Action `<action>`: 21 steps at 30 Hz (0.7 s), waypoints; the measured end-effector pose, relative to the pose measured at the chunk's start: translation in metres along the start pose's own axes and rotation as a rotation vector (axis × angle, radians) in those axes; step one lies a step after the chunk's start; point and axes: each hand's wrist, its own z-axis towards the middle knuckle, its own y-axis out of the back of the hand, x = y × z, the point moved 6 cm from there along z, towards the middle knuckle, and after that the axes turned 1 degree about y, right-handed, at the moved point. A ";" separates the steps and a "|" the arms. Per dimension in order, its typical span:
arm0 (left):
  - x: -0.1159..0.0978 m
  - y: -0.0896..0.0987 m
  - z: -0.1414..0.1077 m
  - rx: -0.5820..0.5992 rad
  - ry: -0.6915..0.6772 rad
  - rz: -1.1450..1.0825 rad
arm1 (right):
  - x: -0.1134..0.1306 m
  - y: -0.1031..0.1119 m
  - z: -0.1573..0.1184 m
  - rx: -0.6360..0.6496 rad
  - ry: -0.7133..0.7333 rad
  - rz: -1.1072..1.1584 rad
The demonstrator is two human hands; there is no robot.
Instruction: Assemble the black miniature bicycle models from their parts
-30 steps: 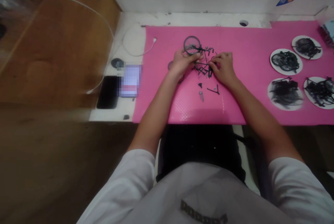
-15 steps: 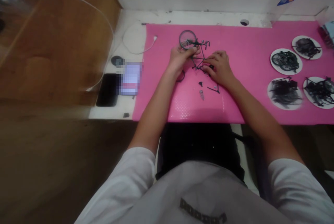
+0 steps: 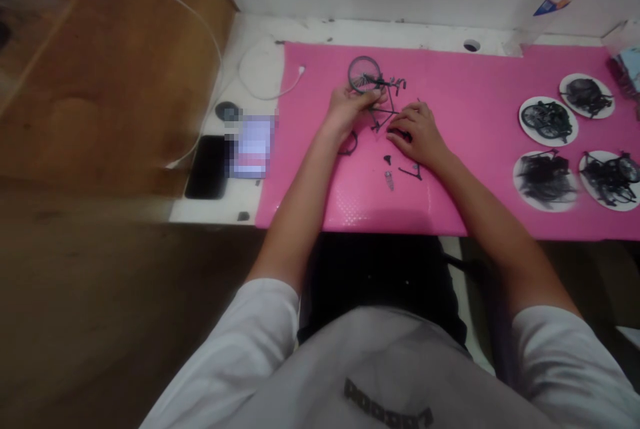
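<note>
A black model bicycle (image 3: 379,82), with one spoked wheel and handlebars on it, is pinched between the thumb and fingers of my left hand (image 3: 349,108). Just right of its lower frame, the bent fingers of my right hand (image 3: 419,130) close on a small dark part (image 3: 403,136), whose kind I cannot make out. A loose wheel (image 3: 354,144), partly hidden by my left forearm, lies on the mat. Below my right hand are a small black piece (image 3: 387,160), a grey patterned piece (image 3: 389,180) and a thin black forked part (image 3: 411,172).
A pink mat (image 3: 465,89) covers most of the table. Several white plates (image 3: 523,196) with black bicycle parts stand at the right. Left of the mat lie a black phone (image 3: 206,168), a blurred-out lit screen (image 3: 253,146), a round dark object (image 3: 227,111) and a white cable (image 3: 270,98).
My right hand has drawn slightly away from the bicycle's lower frame, its fingers closed on the small dark part. My left hand still holds the bicycle; the whole view has shifted a little.
</note>
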 end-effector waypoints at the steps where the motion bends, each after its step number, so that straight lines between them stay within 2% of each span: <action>1: 0.000 0.000 0.001 0.006 -0.008 -0.004 | 0.000 0.000 0.000 -0.003 0.003 0.001; 6: 0.000 -0.002 0.004 0.059 -0.055 0.015 | -0.002 -0.002 0.000 -0.009 0.007 -0.008; 11: 0.003 0.000 0.002 0.048 -0.017 -0.016 | -0.002 0.000 -0.001 -0.004 0.018 -0.026; 16: 0.006 0.002 0.005 0.086 -0.030 0.015 | -0.001 0.003 -0.002 -0.012 0.022 -0.013; 21: 0.004 0.000 0.004 0.057 -0.012 0.008 | -0.002 0.003 -0.002 0.010 -0.015 -0.024</action>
